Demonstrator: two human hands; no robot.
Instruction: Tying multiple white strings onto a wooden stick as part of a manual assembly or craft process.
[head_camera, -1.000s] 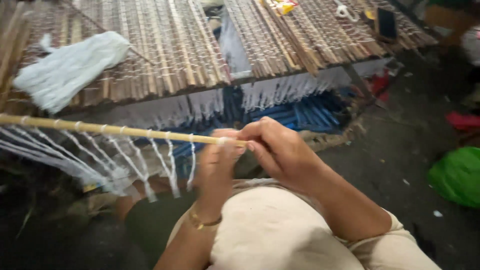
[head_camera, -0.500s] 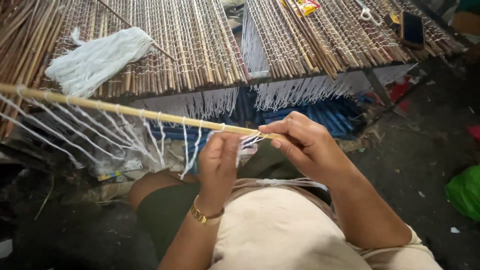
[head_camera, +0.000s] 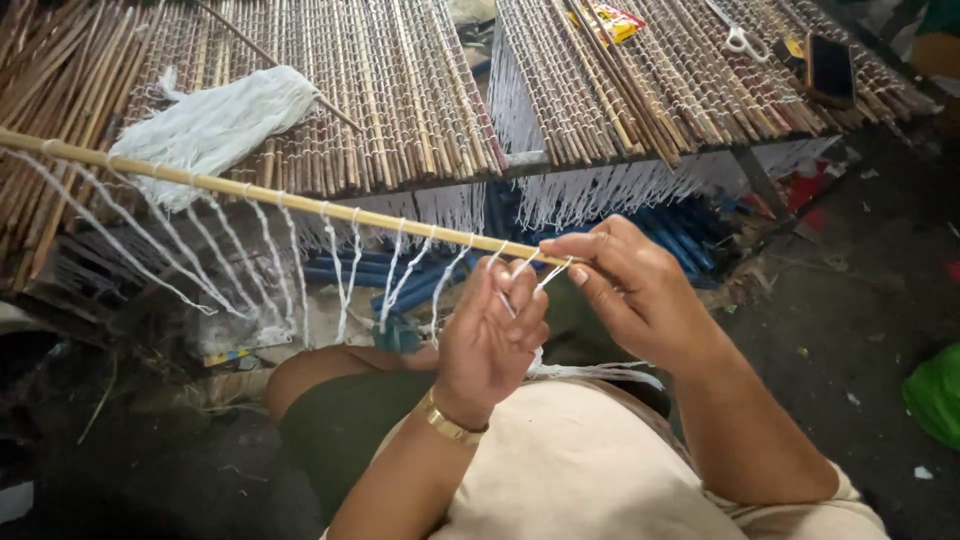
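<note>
Here we look down on two bare hands working at the near end of a long bamboo stick (head_camera: 260, 192), which runs from the upper left edge towards the middle of the view. The left hand (head_camera: 490, 335), a gold bracelet (head_camera: 447, 420) at its wrist, is half closed, palm turned away from us; its fingers curl around white string (head_camera: 512, 298) just below the stick's tip. The right hand (head_camera: 630, 290) is likewise partly closed: thumb and forefinger pinch a short length of the same string, drawn taut between the two hands, while the other fingers fold loosely inward. We cannot tell whether either hand also grips the stick itself, since its tip ends at the fingers. Along the stick hang loops of white string (head_camera: 340, 270), spaced at intervals and trailing downward to the left. Behind, two woven bamboo mats (head_camera: 400, 90) lie flat on frames, white fringe hanging from their front edges. On the left mat rests a bundle of white yarn (head_camera: 215, 125); on the right mat lie scissors (head_camera: 738, 38) and a dark phone (head_camera: 830, 68). A green bag (head_camera: 935, 395) sits on the floor at right.
</note>
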